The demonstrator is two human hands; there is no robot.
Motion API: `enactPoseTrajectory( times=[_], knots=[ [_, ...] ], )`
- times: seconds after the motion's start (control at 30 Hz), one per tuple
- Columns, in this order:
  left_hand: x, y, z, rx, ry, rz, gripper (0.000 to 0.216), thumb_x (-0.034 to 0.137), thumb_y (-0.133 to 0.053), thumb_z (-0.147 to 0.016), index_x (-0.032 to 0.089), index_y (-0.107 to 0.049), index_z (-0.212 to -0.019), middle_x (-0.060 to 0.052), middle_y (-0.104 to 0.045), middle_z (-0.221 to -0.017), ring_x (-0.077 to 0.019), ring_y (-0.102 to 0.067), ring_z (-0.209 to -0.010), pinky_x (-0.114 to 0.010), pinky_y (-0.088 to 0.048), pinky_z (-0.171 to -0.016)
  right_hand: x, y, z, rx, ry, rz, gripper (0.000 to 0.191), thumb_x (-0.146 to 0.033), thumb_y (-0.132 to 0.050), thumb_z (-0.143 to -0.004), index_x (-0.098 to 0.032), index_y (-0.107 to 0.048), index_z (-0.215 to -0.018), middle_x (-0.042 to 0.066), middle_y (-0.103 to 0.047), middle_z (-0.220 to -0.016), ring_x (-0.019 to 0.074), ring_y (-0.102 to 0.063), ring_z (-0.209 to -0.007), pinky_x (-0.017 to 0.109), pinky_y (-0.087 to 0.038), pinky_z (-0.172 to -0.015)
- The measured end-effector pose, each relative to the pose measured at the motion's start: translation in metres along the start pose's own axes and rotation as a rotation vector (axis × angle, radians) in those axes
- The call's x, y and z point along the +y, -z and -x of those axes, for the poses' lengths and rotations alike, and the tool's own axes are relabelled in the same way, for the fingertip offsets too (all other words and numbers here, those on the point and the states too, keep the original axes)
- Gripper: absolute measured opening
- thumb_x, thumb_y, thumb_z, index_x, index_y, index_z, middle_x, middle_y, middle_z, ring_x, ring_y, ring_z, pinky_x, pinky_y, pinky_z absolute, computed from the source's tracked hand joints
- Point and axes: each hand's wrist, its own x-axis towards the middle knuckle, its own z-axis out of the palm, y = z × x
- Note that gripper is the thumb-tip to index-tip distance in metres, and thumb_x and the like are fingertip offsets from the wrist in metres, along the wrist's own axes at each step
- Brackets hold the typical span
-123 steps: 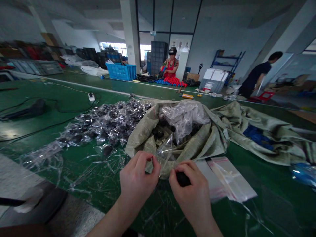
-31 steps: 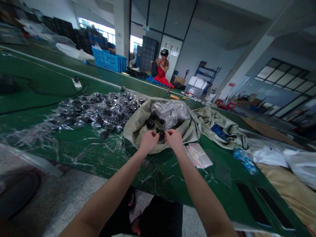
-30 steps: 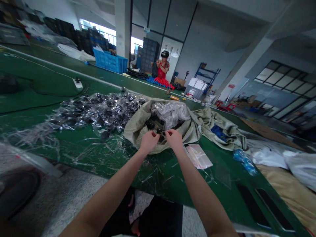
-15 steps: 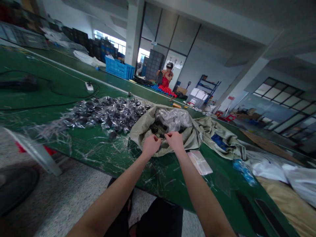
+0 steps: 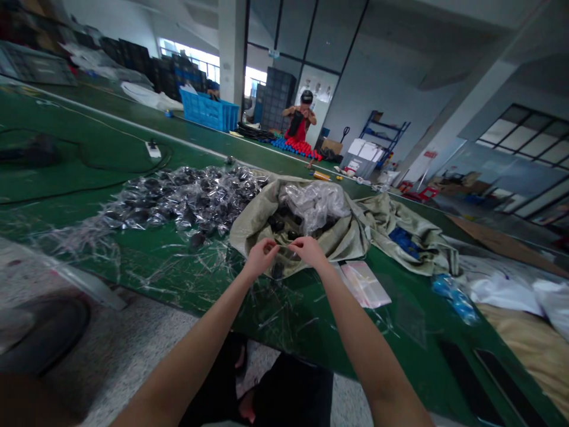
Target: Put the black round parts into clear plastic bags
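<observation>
My left hand (image 5: pixel 262 256) and my right hand (image 5: pixel 308 250) are closed in pinches, a small gap apart, at the near rim of an open beige woven sack (image 5: pixel 245 224). Between and below the fingertips hangs what looks like a small clear plastic bag (image 5: pixel 278 270) with something dark in it. Both hands pinch its top edge. Inside the sack lie black parts (image 5: pixel 277 222) and a bunched clear plastic liner (image 5: pixel 315 203). Left of the sack spreads a heap of black pieces in clear bags (image 5: pixel 195 198). A stack of flat clear bags (image 5: pixel 365 283) lies beside my right forearm.
Plastic strands litter the green table (image 5: pixel 169 270). A second sack (image 5: pixel 402 243) holds something blue. Dark flat slabs (image 5: pixel 471 379) lie front right. A power strip (image 5: pixel 153 149) with a black cable is at left. Across the table, a person (image 5: pixel 300 121) stands behind red and blue pieces.
The dark piece at my fingertips over the sack now hangs below them, seemingly in a clear bag. My hands have drawn slightly nearer to me. The camera view has shifted a little.
</observation>
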Motion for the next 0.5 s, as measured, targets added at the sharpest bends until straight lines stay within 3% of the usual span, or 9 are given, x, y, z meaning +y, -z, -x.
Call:
enactPoseTrajectory(
  times=[0.17, 0.37, 0.5],
  knots=[
    [0.002, -0.008, -0.021, -0.275, 0.018, 0.161, 0.034, 0.046, -0.063, -0.077, 0.015, -0.068, -0.09, -0.007, -0.073, -0.089, -0.0169, -0.067, -0.081, -0.026, -0.051, -0.076, 0.012, 0.002, -0.003, -0.056, 0.068, -0.106, 0.017, -0.028, -0.063, -0.081, -0.018, -0.077, -0.083, 0.002, -0.073, -0.073, 0.0134, -0.063, -0.067, 0.021, -0.042, -0.062],
    [0.014, -0.017, -0.018, -0.304, 0.069, 0.016, 0.036, 0.047, -0.071, -0.069, 0.016, -0.068, -0.088, -0.007, -0.074, -0.084, -0.0175, -0.067, -0.072, -0.026, -0.052, -0.065, 0.024, 0.001, 0.002, -0.041, 0.114, -0.207, 0.019, -0.029, -0.062, -0.082, -0.017, -0.077, -0.081, 0.002, -0.073, -0.073, 0.0133, -0.061, -0.065, 0.022, -0.04, -0.06],
    [0.021, -0.014, -0.013, -0.307, 0.043, -0.13, 0.028, 0.042, -0.061, -0.077, 0.017, -0.071, -0.083, -0.004, -0.072, -0.077, -0.0162, -0.065, -0.068, -0.024, -0.048, -0.06, 0.029, 0.001, 0.007, -0.03, 0.137, -0.252, 0.019, -0.029, -0.061, -0.083, -0.018, -0.076, -0.082, 0.002, -0.073, -0.075, 0.0142, -0.061, -0.067, 0.024, -0.041, -0.061]
  ],
)
